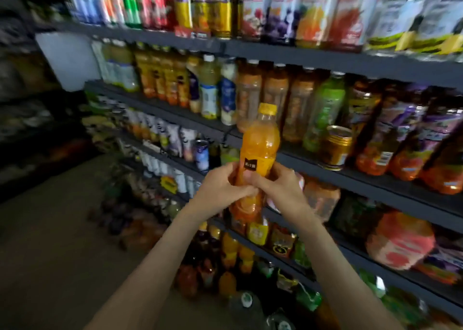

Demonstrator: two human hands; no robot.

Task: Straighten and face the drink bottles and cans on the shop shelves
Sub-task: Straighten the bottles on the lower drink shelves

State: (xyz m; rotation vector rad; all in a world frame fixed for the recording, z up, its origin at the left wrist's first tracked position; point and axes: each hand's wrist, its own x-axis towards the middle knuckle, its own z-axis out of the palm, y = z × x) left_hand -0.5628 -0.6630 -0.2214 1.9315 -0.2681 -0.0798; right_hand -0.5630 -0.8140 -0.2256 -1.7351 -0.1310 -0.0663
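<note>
- Head view showed the orange bottle (260, 141) off the shelf, held upright in mid-air in front of the shelves (375, 179), yellow cap (268, 109) on top, leaning a touch to the right.
- Both hands were on its lower half. The left hand (220, 189) wrapped it from the left w/ curled fingers (231, 170); the right hand (280, 186) closed round it from the right, thumb lying across the front just below the small black label (250, 165).
- So neither hand was open: both gripped the same btl, fingers bent round the body, thumbs nearly meeting at the front.
- Upper half and cap stood clear above the fingers. An orange shape showed below the hands, prob. the btl's base, but too blurred to say for sure.
- My guess on the two-handed hold: it let the person twist the btl so the label came round to the front before setting it into a row. Label faced the camera, i.e. approx. outward.
- Gold can (335, 146) sat at the front edge of the shelf just right of the btl, tilted and out of line w/ the rows behind; it looked like another item needing straightening.
- Rest of the shelving was packed w/ bottles, most too blurred to read.
</note>
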